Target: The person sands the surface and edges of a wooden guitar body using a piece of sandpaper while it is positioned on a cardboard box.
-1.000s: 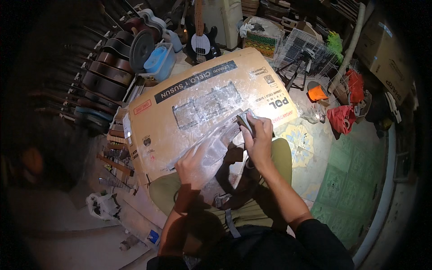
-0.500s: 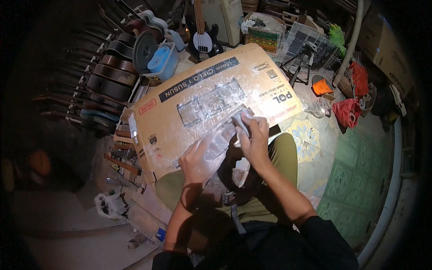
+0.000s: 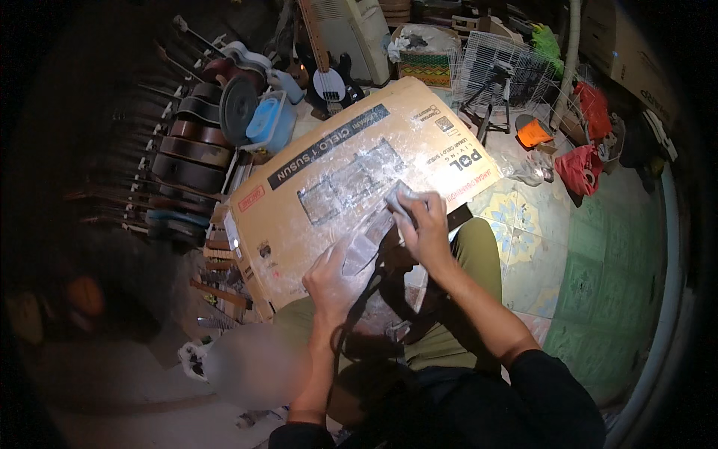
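Workpiece (image 3: 361, 254) pale grey, dusty, elongated, slanting above near edge of cardboard sheet (image 3: 307, 251). Clear tub (image 3: 283, 135) beyond sheet's far edge, blue basin (image 3: 262, 120) inside; patterned basket (image 3: 424, 69) near far right corner, pale plastic (image 3: 428, 36) inside. Left hand (image 3: 329, 283): fingers closed around workpiece. Right hand (image 3: 428, 226): fingers pinching grey block (image 3: 398, 200).

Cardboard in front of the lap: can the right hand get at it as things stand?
Likely yes, at its near edge: the right hand is close to the cardboard, with open surface just beyond. It grips a grey pad, though, so grasping would probably mean freeing fingers.
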Tool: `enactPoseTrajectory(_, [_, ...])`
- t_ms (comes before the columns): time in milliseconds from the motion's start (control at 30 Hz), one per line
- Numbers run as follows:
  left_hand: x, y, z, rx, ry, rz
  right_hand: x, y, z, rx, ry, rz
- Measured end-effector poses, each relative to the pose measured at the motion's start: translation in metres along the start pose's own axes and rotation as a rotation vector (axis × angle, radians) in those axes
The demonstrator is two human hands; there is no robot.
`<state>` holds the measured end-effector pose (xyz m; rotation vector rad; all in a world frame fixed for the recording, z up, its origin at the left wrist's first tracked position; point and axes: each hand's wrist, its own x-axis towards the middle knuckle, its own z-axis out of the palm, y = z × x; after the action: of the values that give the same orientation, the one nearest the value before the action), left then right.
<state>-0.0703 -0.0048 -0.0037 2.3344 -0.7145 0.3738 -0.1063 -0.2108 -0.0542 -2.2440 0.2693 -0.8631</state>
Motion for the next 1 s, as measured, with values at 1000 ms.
enactPoseTrajectory(1000, [0.095, -0.081, -0.021, 0.006, 0.007, -0.245, -0.153, 0.108, 0.062, 0.45, -0.222, 0.677])
